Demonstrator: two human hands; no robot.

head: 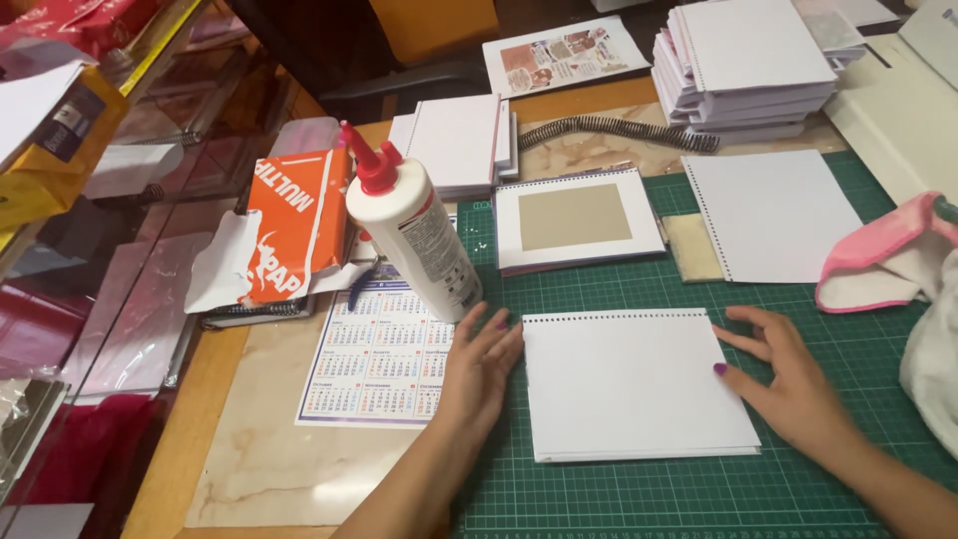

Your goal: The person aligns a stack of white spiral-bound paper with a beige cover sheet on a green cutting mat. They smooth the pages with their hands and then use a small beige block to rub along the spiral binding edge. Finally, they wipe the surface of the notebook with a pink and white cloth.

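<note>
A stack of white punched sheets (634,384) lies on the green cutting mat (699,494) in front of me. My left hand (479,369) rests flat against the stack's left edge, fingers together. My right hand (788,379) presses against its right edge, fingers spread, thumb on the sheet's corner. Neither hand grips anything. A white glue bottle with a red nozzle (411,232) stands just beyond my left hand.
A white cover with a brown square window (577,220) and a punched white sheet (773,215) lie further back. Black spiral coil (619,130), stacks of white pads (748,65), a calendar sheet (384,359), an orange paper pack (294,225), pink cloth (883,250) at right.
</note>
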